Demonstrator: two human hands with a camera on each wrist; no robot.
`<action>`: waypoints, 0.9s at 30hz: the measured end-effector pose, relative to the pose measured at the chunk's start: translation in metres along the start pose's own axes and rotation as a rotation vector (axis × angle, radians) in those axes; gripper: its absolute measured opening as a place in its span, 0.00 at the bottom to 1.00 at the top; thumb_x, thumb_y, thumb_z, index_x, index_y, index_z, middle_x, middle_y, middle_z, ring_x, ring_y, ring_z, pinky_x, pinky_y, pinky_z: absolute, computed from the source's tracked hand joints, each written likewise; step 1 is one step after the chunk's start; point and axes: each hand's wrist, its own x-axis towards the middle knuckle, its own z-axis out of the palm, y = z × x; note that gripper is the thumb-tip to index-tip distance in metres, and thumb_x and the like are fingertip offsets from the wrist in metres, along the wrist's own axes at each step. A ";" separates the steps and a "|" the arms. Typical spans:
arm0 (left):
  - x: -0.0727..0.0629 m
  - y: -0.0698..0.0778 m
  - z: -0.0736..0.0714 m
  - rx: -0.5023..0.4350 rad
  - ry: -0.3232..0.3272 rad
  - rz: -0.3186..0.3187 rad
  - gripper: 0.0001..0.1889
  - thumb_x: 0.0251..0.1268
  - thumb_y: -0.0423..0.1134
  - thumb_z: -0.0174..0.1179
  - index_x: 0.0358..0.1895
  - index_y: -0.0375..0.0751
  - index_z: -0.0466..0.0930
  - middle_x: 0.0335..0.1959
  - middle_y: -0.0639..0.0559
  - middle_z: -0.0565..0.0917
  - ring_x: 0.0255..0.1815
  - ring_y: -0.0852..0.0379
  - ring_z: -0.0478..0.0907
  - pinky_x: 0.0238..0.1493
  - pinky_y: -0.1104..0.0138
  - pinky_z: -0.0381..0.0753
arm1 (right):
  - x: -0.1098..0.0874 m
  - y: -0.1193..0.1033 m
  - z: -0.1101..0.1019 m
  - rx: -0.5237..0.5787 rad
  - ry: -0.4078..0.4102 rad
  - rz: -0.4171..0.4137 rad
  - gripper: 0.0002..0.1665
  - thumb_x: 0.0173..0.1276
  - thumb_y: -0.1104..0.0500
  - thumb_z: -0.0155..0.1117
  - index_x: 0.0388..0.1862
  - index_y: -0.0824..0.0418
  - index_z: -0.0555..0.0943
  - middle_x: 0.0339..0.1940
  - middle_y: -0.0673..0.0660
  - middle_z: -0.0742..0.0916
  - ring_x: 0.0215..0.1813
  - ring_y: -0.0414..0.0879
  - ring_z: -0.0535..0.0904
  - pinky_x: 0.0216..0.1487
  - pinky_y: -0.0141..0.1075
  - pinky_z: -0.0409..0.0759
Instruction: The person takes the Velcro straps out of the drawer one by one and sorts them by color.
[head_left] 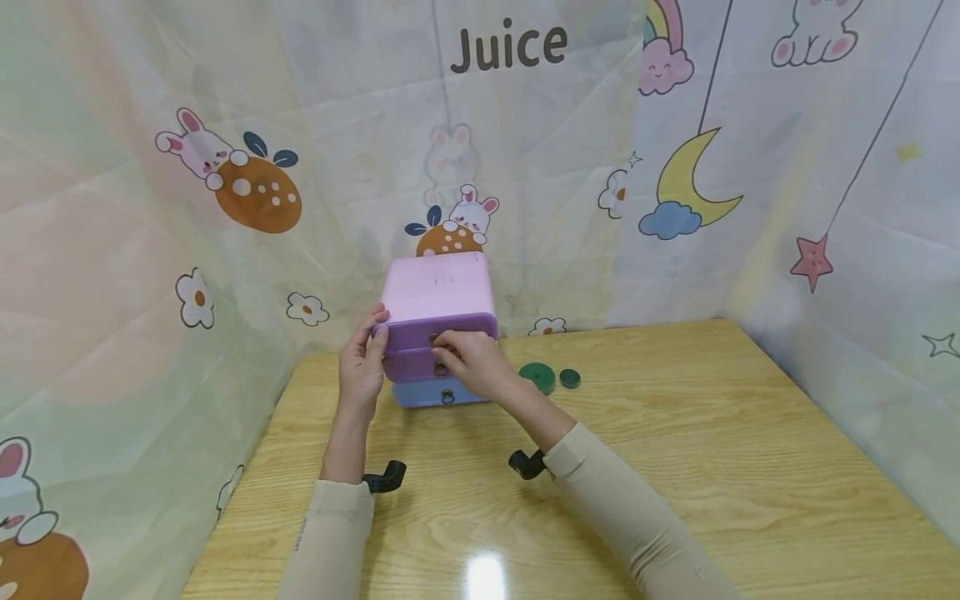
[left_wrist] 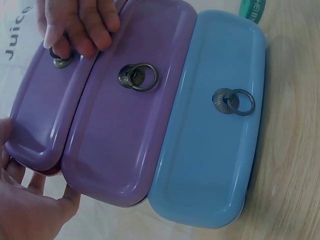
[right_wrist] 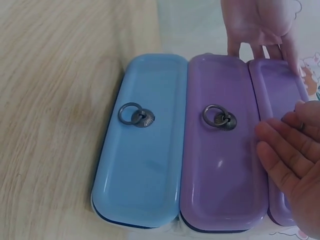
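Observation:
A small drawer box (head_left: 438, 287) with a pale pink top stands toward the back of the table. Its front has a purple top drawer (left_wrist: 42, 112), a purple middle drawer (left_wrist: 125, 115) and a blue bottom drawer (left_wrist: 207, 130). My right hand (head_left: 474, 360) pinches the ring pull (left_wrist: 62, 61) of the top drawer, its fingers partly covering that ring. With my left hand (head_left: 362, 367) I hold the box's left side at the upper drawers, the thumb toward the front. Ring pulls hang on the middle drawer (right_wrist: 220, 117) and the blue drawer (right_wrist: 135, 115).
Right of the box lie a larger green disc (head_left: 538, 377) and a smaller green disc (head_left: 570, 378). A printed cloth (head_left: 555, 167) hangs behind and at both sides of the wooden table (head_left: 675, 442). Black wrist mounts (head_left: 386, 477) show at both forearms.

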 end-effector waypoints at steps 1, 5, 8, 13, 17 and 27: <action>0.000 0.000 0.000 0.003 0.005 0.001 0.21 0.80 0.47 0.58 0.67 0.44 0.80 0.77 0.58 0.72 0.83 0.59 0.60 0.84 0.51 0.59 | 0.000 0.000 0.000 -0.001 0.001 0.001 0.10 0.80 0.54 0.63 0.47 0.58 0.87 0.39 0.52 0.91 0.32 0.38 0.83 0.33 0.29 0.81; 0.000 0.001 0.001 0.027 0.027 0.013 0.20 0.79 0.47 0.58 0.66 0.44 0.81 0.76 0.58 0.74 0.82 0.60 0.61 0.84 0.52 0.59 | -0.001 0.002 0.003 0.000 0.007 0.000 0.10 0.79 0.55 0.63 0.49 0.59 0.86 0.42 0.52 0.92 0.35 0.40 0.84 0.35 0.31 0.83; 0.000 0.001 0.003 0.041 0.043 0.022 0.19 0.78 0.48 0.59 0.65 0.44 0.82 0.75 0.58 0.75 0.81 0.60 0.62 0.84 0.53 0.59 | -0.002 0.004 0.004 0.005 0.011 -0.008 0.09 0.78 0.58 0.65 0.50 0.60 0.86 0.44 0.54 0.92 0.39 0.41 0.86 0.40 0.33 0.86; 0.001 0.001 0.005 0.043 0.073 0.024 0.19 0.78 0.49 0.60 0.64 0.45 0.82 0.74 0.58 0.77 0.81 0.61 0.63 0.84 0.53 0.59 | -0.003 0.005 0.006 0.018 0.014 -0.027 0.08 0.75 0.62 0.67 0.51 0.62 0.86 0.47 0.56 0.91 0.45 0.45 0.89 0.46 0.38 0.88; 0.001 0.001 0.005 0.032 0.092 0.035 0.19 0.77 0.46 0.61 0.66 0.46 0.81 0.73 0.56 0.78 0.80 0.60 0.65 0.84 0.54 0.59 | -0.003 0.006 0.007 0.016 0.016 -0.040 0.09 0.76 0.62 0.66 0.51 0.62 0.85 0.48 0.56 0.91 0.46 0.45 0.89 0.47 0.38 0.89; 0.001 0.002 0.006 0.040 0.089 0.030 0.20 0.77 0.50 0.60 0.64 0.44 0.82 0.74 0.56 0.77 0.80 0.60 0.66 0.83 0.56 0.62 | -0.005 0.006 0.007 0.038 0.050 -0.075 0.10 0.76 0.62 0.66 0.52 0.64 0.85 0.47 0.57 0.91 0.45 0.46 0.89 0.46 0.35 0.89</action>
